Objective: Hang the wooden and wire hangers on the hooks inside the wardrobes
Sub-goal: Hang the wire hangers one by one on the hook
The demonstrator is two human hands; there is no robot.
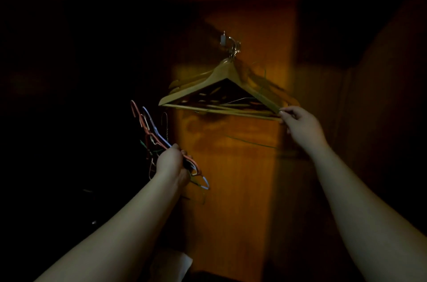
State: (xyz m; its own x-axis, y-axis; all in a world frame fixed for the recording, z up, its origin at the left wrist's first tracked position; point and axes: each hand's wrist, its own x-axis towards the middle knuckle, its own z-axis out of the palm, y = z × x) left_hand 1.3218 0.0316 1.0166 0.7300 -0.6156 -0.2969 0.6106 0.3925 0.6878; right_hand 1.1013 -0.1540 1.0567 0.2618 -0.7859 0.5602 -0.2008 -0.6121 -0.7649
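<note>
Several wooden hangers [217, 78] hang in a bunch from a metal hook [228, 41] on the wardrobe's orange wooden panel [231, 166]. My right hand [300, 124] pinches the right end of the front wooden hanger, at its lower corner. My left hand [171, 164] grips a bundle of coloured wire hangers [150, 129], red, blue and green, with their hooks pointing up and to the left. The bundle is held apart from the wooden ones, lower and to the left. A thin green wire hanger [254, 143] shows faintly against the panel below the wooden bunch.
The wardrobe inside is very dark on the left and right. A lit strip of the wooden panel runs down the middle. A pale cloth-like thing [171, 263] lies low between my forearms.
</note>
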